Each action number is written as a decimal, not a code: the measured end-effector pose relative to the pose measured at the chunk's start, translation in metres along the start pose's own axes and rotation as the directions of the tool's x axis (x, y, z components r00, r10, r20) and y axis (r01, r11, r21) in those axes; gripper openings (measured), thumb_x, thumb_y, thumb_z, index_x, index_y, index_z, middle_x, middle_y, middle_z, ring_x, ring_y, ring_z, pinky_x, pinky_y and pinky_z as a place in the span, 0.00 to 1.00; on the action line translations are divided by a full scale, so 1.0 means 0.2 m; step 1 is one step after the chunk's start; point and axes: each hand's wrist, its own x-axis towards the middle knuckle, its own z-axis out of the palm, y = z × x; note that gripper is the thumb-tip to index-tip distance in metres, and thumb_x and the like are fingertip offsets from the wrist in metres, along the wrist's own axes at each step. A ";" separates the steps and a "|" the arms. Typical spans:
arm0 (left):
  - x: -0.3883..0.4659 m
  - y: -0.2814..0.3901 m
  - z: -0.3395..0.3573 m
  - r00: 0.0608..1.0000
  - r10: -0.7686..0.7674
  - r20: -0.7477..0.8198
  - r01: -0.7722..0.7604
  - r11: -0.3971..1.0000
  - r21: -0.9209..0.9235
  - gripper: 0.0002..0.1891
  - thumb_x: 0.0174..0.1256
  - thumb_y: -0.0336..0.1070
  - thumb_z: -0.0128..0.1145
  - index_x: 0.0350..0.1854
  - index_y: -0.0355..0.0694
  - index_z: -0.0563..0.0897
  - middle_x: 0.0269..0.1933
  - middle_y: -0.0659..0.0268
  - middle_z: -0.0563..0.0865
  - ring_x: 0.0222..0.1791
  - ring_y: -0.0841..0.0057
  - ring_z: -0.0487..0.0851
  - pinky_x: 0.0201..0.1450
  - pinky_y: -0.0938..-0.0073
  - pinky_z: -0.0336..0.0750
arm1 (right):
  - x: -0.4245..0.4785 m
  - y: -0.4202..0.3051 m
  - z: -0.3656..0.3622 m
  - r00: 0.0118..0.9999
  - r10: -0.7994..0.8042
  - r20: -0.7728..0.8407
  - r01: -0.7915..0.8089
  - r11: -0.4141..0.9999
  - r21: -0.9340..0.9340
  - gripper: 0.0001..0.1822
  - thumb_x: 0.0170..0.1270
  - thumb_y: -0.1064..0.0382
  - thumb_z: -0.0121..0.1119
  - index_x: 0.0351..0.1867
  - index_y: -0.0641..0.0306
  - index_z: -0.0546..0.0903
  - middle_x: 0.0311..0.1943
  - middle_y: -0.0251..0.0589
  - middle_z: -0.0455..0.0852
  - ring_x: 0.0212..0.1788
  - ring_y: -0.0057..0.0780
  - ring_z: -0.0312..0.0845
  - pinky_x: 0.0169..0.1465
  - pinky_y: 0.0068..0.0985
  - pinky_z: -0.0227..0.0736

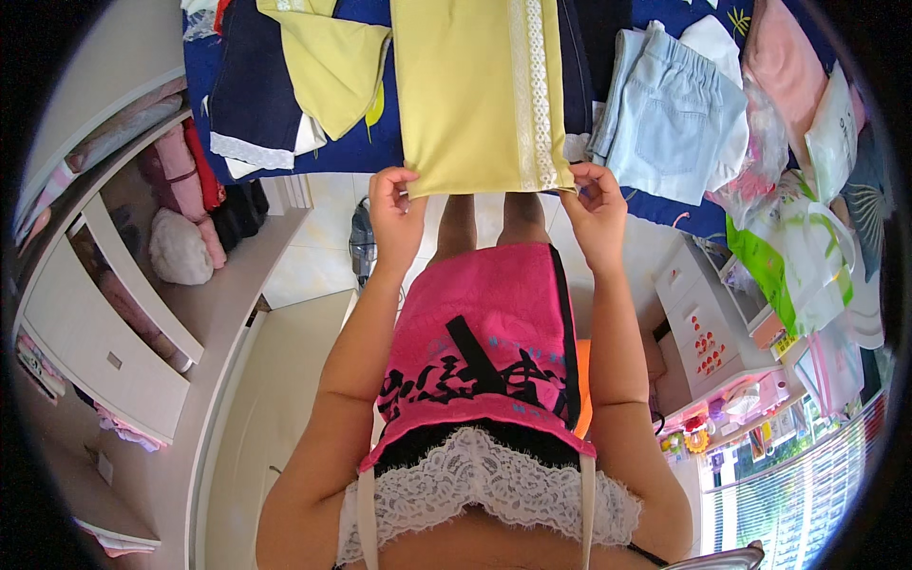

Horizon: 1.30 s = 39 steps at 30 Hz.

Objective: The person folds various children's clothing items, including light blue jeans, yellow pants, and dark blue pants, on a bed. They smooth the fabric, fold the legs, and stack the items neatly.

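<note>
A yellow garment with a strip of white lace trim [467, 100] lies flat over the bed's near edge, its hem towards me. My left hand [396, 214] pinches the left corner of that hem between thumb and fingers. At the right corner, beside the lace, my right hand [595, 210] pinches the fabric likewise. Under the yellow garment, dark navy fabric shows at both sides. Left of it lies another yellow cloth piece [338, 68], over a navy garment with a white lace hem [253, 100]. Folded light blue denim with an elastic waist [670, 117] lies to the right.
The blue patterned bed cover [342, 157] hangs at the near edge. Plastic bags [791, 249] and a pink cloth [787, 68] lie at the right. Open shelves with clothes [178, 171] stand left, a white drawer unit [702, 320] right. A dark object [362, 246] rests on the floor.
</note>
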 end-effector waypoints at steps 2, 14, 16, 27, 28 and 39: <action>0.01 0.00 -0.01 1.000 0.024 -0.007 -0.024 1.000 -0.003 0.14 0.60 0.17 0.56 0.46 0.38 0.74 0.43 0.68 0.77 0.40 0.83 0.78 0.44 0.82 0.74 | -0.02 -0.01 0.00 1.000 0.008 0.012 -0.008 1.000 0.018 0.14 0.59 0.78 0.62 0.45 0.67 0.77 0.40 0.34 0.82 0.43 0.17 0.78 0.44 0.16 0.76; 0.41 0.31 0.00 0.987 -0.115 0.117 0.128 0.986 -0.111 0.11 0.68 0.30 0.54 0.50 0.35 0.78 0.41 0.69 0.82 0.33 0.87 0.77 0.32 0.84 0.74 | 0.21 -0.27 0.02 0.996 -0.013 0.089 0.020 0.997 -0.076 0.12 0.68 0.69 0.57 0.50 0.70 0.80 0.36 0.38 0.85 0.34 0.19 0.81 0.40 0.19 0.79; 0.47 0.35 0.02 0.987 -0.094 0.133 0.107 0.990 -0.095 0.12 0.69 0.34 0.55 0.50 0.35 0.79 0.40 0.70 0.83 0.33 0.87 0.77 0.32 0.85 0.74 | 0.27 -0.32 0.03 0.989 0.068 0.129 -0.062 0.997 -0.046 0.14 0.70 0.66 0.55 0.53 0.71 0.79 0.40 0.40 0.85 0.38 0.22 0.82 0.46 0.19 0.79; 0.53 0.42 0.06 0.973 -0.182 0.142 0.202 0.969 -0.141 0.13 0.71 0.44 0.55 0.40 0.38 0.82 0.27 0.75 0.79 0.24 0.90 0.73 0.25 0.85 0.69 | 0.35 -0.37 0.05 0.987 -0.008 0.159 -0.016 0.989 0.145 0.17 0.63 0.70 0.63 0.53 0.73 0.79 0.44 0.43 0.86 0.45 0.23 0.83 0.51 0.18 0.77; 0.53 0.43 0.07 0.972 -0.186 0.141 0.206 0.968 -0.140 0.13 0.71 0.44 0.55 0.38 0.38 0.82 0.26 0.75 0.79 0.23 0.90 0.72 0.24 0.85 0.68 | 0.34 -0.37 0.07 0.989 -0.025 0.145 0.007 0.992 0.124 0.17 0.63 0.69 0.63 0.53 0.74 0.79 0.43 0.43 0.87 0.44 0.23 0.83 0.51 0.18 0.77; 0.55 0.48 0.12 0.994 -0.031 0.109 0.033 0.999 -0.013 0.13 0.70 0.44 0.58 0.36 0.37 0.83 0.23 0.78 0.74 0.22 0.92 0.66 0.24 0.87 0.63 | 0.34 -0.38 0.03 0.997 0.031 0.066 -0.038 0.993 0.108 0.14 0.66 0.63 0.62 0.45 0.75 0.81 0.37 0.44 0.87 0.38 0.25 0.84 0.45 0.20 0.81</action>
